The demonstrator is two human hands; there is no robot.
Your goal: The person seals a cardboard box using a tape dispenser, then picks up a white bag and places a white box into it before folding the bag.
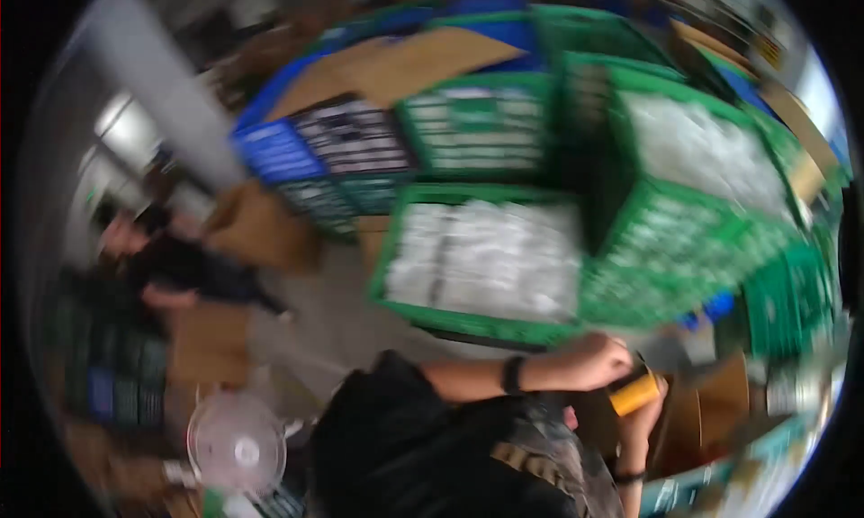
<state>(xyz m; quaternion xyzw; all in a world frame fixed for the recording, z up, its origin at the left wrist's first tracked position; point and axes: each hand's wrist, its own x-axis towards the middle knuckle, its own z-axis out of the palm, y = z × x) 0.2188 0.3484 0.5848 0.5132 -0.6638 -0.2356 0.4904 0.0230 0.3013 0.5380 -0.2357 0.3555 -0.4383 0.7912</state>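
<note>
Right hand (643, 420), ours, lower right of frame: closed on one orange item (634, 395), likely light, stiff, best held by its sides; our left hand (601, 360): curled alongside, hold too blurred to tell.

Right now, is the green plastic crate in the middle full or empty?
Looks full: blurry white things fill the green plastic crate up near its rim.

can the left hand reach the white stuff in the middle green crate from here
Probably yes: the left hand looks close to the near rim of the green crate, and nothing visible covers the white stuff inside.
</note>
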